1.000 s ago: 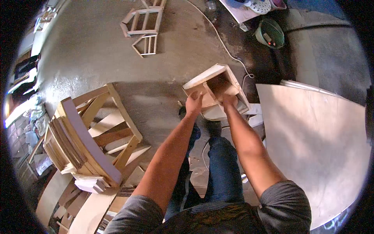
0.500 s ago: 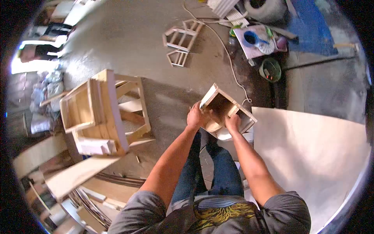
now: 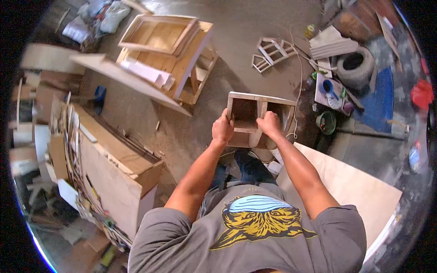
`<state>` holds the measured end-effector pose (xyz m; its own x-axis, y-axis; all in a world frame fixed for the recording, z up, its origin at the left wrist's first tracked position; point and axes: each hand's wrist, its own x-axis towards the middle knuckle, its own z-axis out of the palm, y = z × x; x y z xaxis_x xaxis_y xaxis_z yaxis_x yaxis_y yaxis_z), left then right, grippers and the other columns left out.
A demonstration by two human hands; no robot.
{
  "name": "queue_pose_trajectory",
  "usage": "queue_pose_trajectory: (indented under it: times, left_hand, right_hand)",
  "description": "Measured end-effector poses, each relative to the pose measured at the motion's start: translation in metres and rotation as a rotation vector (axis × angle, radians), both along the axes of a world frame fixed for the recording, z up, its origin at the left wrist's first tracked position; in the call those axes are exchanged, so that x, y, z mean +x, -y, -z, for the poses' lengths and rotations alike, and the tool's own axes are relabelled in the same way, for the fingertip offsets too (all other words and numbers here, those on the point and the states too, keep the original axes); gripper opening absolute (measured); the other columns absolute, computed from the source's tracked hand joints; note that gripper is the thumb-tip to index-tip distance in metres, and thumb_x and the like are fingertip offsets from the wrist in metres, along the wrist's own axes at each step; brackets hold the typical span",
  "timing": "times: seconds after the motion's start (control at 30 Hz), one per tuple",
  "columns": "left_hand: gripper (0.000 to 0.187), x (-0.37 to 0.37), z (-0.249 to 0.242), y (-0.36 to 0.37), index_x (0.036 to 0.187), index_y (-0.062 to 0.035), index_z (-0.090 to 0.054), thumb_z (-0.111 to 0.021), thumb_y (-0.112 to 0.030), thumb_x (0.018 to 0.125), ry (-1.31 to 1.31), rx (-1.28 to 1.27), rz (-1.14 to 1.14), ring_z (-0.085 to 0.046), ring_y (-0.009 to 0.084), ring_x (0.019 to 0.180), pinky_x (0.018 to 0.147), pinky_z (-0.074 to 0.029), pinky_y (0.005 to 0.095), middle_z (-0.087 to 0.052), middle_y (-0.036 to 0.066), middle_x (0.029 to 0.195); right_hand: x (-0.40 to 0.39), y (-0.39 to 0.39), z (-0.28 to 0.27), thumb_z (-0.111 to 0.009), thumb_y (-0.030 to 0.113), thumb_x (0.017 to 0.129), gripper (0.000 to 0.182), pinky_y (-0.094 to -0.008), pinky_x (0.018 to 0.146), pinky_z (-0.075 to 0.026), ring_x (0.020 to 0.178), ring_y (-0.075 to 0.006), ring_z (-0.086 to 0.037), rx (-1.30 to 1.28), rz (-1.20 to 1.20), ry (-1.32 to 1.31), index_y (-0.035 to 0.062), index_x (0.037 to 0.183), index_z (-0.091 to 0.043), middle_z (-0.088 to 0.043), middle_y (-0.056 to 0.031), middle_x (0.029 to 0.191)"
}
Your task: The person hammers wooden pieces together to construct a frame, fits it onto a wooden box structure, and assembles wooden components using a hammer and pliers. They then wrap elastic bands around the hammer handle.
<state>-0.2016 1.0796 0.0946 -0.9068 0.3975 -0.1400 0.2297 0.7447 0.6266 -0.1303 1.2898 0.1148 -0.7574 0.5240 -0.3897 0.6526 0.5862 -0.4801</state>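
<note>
An open wooden box [image 3: 260, 97] with a divider [image 3: 262, 108] across its inside is held out in front of my body, its open side facing me. My left hand [image 3: 223, 128] is closed around the box's left edge. The divider is gripped near its middle by my right hand [image 3: 270, 123], whose fingers are partly hidden. Below the hands, the lower part of the box hangs over my legs.
A wooden workbench [image 3: 182, 73] carrying frames stands ahead on the left. Small wooden frames [image 3: 271, 52] lie on the floor beside a cable. At right are a pale board [image 3: 341, 184], a green bucket [image 3: 326, 123] and a tyre [image 3: 356, 68]. A long wooden cabinet [image 3: 114, 177] stands at left.
My view has swung left, so the workbench and floor frames appear higher and farther right. The box has turned squarer to me, with both hands still on it.
</note>
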Motion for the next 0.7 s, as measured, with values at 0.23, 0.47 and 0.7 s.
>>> queue_pose_trajectory:
  times: [0.23,0.47,0.7]
  left_hand:
    - [0.044,0.039,-0.041,0.156,0.131,-0.0090,-0.060,-0.063,-0.036,0.096,-0.079,0.024,-0.313,-0.070,0.0450,0.075,0.067,-0.055,0.0557,-0.071,0.024,0.084]
    - [0.047,0.120,-0.134,0.323,0.124,-0.0064,-0.065,-0.072,-0.037,0.089,-0.265,0.123,-0.671,-0.071,0.0398,0.083,0.072,-0.057,0.0505,-0.072,0.024,0.092]
    - [0.086,0.213,-0.156,0.461,0.156,0.0022,-0.035,-0.072,-0.011,0.080,-0.489,0.721,-0.890,-0.040,0.0335,0.144,0.120,-0.029,0.0409,-0.042,0.024,0.153]
  right_hand:
    - [-0.029,0.136,-0.083,-0.070,0.021,0.070,0.031,-0.0522,0.078,-0.058,0.085,-0.0476,-0.071,0.007,-0.346,-0.124,-0.0086,0.080,-0.071,-0.068,-0.0345,0.084]
    - [-0.027,0.307,-0.168,-0.072,0.024,0.073,0.034,-0.0506,0.085,-0.057,0.089,-0.0473,-0.071,0.010,-0.719,-0.165,-0.0082,0.084,-0.072,-0.070,-0.0329,0.089]
    - [0.011,0.482,-0.231,-0.070,0.024,0.075,0.033,-0.0514,0.082,-0.057,0.085,-0.0480,-0.070,0.031,-1.118,-0.427,-0.0094,0.074,-0.068,-0.069,-0.0326,0.082]
